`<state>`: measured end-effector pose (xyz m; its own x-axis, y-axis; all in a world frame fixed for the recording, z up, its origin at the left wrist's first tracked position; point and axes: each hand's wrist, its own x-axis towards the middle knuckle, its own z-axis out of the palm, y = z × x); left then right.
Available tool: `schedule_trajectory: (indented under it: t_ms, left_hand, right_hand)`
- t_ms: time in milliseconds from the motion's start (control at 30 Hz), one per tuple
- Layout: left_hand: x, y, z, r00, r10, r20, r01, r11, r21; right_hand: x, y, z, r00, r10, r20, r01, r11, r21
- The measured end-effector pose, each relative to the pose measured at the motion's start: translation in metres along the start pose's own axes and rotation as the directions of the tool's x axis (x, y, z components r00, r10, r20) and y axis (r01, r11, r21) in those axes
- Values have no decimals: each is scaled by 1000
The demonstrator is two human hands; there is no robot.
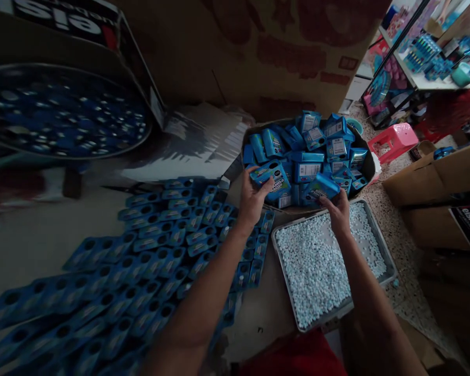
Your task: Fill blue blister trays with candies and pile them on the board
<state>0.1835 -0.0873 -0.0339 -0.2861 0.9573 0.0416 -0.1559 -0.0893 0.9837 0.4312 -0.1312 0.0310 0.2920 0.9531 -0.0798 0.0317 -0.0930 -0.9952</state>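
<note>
My left hand (254,196) is closed on a blue printed packet (269,175), thumb on its front, at the near left edge of a cardboard box (238,166) heaped with similar packets (309,167). At the box's near right edge, my right hand (337,206) grips another blue packet (324,185) by its lower end. Below my right forearm lies a metal tray (297,326) holding many small pale blue and white pellets (311,274). Rows of blue packets with dark round holes (152,266) cover the surface to the left of my left arm.
A large round pan (144,143) of small blue pieces stands at the far left. Behind the packet box rises a big printed carton (297,62). A red stool (395,141) is on the speckled floor, and cardboard boxes (438,183) line the right side.
</note>
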Motion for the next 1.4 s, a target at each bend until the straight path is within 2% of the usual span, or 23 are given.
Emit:
schedule_trajectory:
  t_ms: [100, 200, 400, 533, 700, 833, 933, 1067, 1267, 1333, 1400]
  left_hand:
    - [-13, 1, 8, 999, 12, -50, -10, 1000, 27]
    - [-21, 4, 15, 998, 38, -40, -35, 998, 60]
    - [-28, 13, 18, 992, 120, 38, -123, 987, 100]
    - [-31, 11, 17, 996, 88, -5, -87, 993, 84]
    - [-54, 10, 32, 991, -92, -95, 87, 995, -52]
    - [-80, 13, 50, 958, -251, -142, 230, 962, -147]
    - [-97, 13, 59, 910, -396, -123, 339, 882, -327]
    - [-118, 15, 61, 870, -490, -51, 399, 762, -510]
    - [-146, 29, 52, 802, -554, -224, 453, 808, -376]
    - [-154, 32, 47, 787, -578, -216, 478, 792, -378]
    - [-164, 33, 37, 776, -597, -204, 503, 781, -370]
  right_hand:
    - [-8, -16, 10, 980, 191, -48, -180, 968, 172]
    - [-9, -25, 13, 942, 326, -79, -301, 925, 230]
    - [-10, -21, 12, 864, 502, 24, -488, 825, 287]
    - [-21, -17, 10, 862, 497, 98, -498, 795, 348]
    - [-45, -15, 21, 909, 410, 76, -394, 783, 481]
    - [-66, -3, 46, 902, 427, 54, -382, 737, 557]
    - [-83, 4, 60, 880, 474, 32, -403, 709, 579]
    - [-106, 5, 63, 858, 512, -46, -426, 757, 496]
    - [-138, 15, 70, 856, 515, -45, -438, 769, 466]
    - [-147, 19, 65, 863, 503, -46, -453, 811, 369]
    - [-152, 23, 48, 885, 465, 15, -462, 877, 132]
